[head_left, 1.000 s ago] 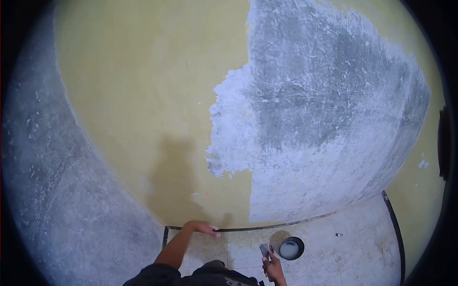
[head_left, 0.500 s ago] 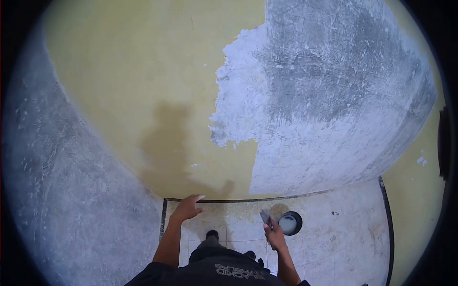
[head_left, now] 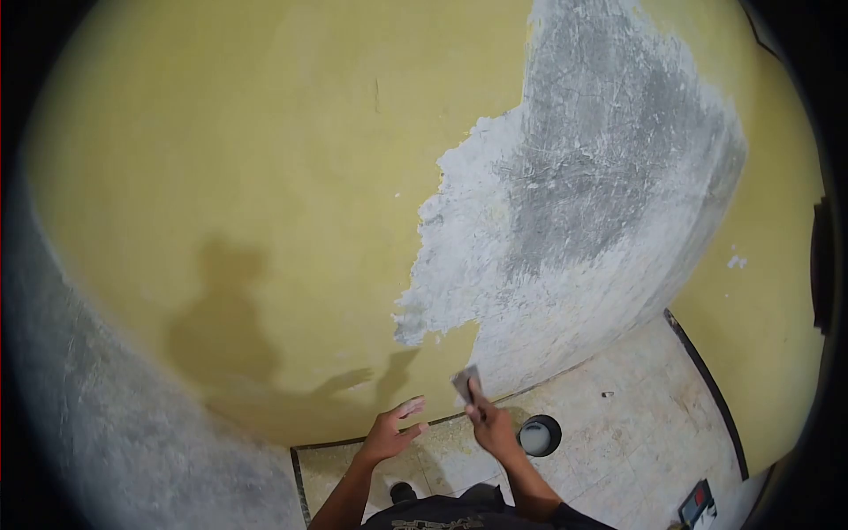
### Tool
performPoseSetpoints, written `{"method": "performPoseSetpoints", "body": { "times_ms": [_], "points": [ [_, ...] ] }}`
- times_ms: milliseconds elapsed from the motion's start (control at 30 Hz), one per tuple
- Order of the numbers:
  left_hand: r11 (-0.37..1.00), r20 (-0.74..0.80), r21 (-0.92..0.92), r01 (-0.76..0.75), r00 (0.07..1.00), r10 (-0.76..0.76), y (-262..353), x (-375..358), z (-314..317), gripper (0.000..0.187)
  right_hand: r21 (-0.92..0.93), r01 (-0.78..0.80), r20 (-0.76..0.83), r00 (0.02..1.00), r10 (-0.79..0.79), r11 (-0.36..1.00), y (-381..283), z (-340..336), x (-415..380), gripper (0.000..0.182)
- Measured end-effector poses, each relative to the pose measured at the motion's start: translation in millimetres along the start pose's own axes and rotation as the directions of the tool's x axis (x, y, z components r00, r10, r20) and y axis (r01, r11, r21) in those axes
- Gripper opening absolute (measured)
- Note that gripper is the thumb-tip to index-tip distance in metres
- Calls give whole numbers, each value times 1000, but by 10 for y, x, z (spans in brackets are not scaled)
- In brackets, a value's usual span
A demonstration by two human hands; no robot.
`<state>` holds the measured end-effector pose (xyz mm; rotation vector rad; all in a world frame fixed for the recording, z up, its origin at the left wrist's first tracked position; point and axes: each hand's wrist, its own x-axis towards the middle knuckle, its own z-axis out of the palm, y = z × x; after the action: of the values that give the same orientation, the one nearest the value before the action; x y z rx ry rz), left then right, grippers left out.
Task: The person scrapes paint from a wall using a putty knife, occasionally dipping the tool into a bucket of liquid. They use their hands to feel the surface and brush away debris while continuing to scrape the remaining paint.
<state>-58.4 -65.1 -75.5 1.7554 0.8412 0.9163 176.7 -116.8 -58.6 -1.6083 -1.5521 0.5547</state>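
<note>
My right hand (head_left: 496,430) grips a putty knife (head_left: 465,383), its flat grey blade pointing up toward the wall and overlapping the lower edge of the stripped patch (head_left: 565,291). That patch is rough grey and white, with ragged borders against the yellow paint (head_left: 265,132). To the left, my left hand (head_left: 391,433) is held out open, thumb and fingers apart and white residue on the fingertips. Just right of my right hand, a dark round bucket (head_left: 549,424) with pale liquid inside stands on the floor.
Pale floor tiles (head_left: 609,468) meet the wall along a dark border strip. A grey wall (head_left: 115,406) rises at the left. At the lower right lies a dark object with a red mark (head_left: 696,502). A small bit of debris (head_left: 607,394) lies on the floor.
My right hand has raised the putty knife toward the wall and slightly left. My left hand has shifted right and lower in view, nearer to it. The view has turned, showing more yellow wall.
</note>
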Motion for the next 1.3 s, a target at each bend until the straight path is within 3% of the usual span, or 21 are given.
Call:
{"method": "performPoseSetpoints", "body": {
  "times_ms": [100,300,433,567,633,767,833,900,967,1033,1100,1133,1300],
  "points": [
    [999,-4,40,29,1000,-29,-128,55,-289,52,-45,165,-203,964,-170,985,-406,-125,539,51],
    [997,-89,-19,77,993,-79,-397,215,-516,46,-187,356,-398,825,-402,916,-1144,-546,1698,51],
    [987,-214,-33,155,964,-159,-361,269,-529,46,-299,376,-448,756,-477,877,-1462,-812,2295,51],
    [979,-171,-50,199,964,-205,-539,190,-656,46,-393,350,-440,740,-508,850,-1581,-897,2422,51],
    [953,-237,-190,238,930,-279,-739,50,-705,47,-397,414,-434,702,-565,819,-1619,-932,2468,50],
    [908,-221,-323,268,911,-347,-998,-56,-798,48,-370,377,-385,769,-509,849,-2075,-1133,2451,45],
    [873,-198,-380,306,895,-400,-1050,-100,-819,49,-436,275,-383,805,-453,857,-2101,-1104,2357,44],
    [891,-169,-336,306,911,-377,-1129,-103,-851,49,-451,272,-382,802,-459,850,-1913,-1027,2341,45],
    [906,-142,-291,308,922,-359,-1175,-124,-879,50,-432,381,-416,720,-556,817,-1799,-951,2410,45],
    [881,-135,-356,313,915,-379,-1193,-154,-878,51,-499,317,-409,734,-541,807,-1954,-1072,2420,46],
    [866,-116,-388,315,916,-385,-1275,-196,-878,52,-408,302,-372,807,-459,862,-2123,-1194,2384,44],
    [853,-111,-421,307,916,-384,-1314,-159,-850,53,-461,184,-351,861,-369,868,-2284,-1220,2274,44],
    [861,-46,-390,326,927,-372,-1213,-193,-844,54,-528,185,-346,845,-408,829,-1994,-1082,2234,48]
  ]
}}
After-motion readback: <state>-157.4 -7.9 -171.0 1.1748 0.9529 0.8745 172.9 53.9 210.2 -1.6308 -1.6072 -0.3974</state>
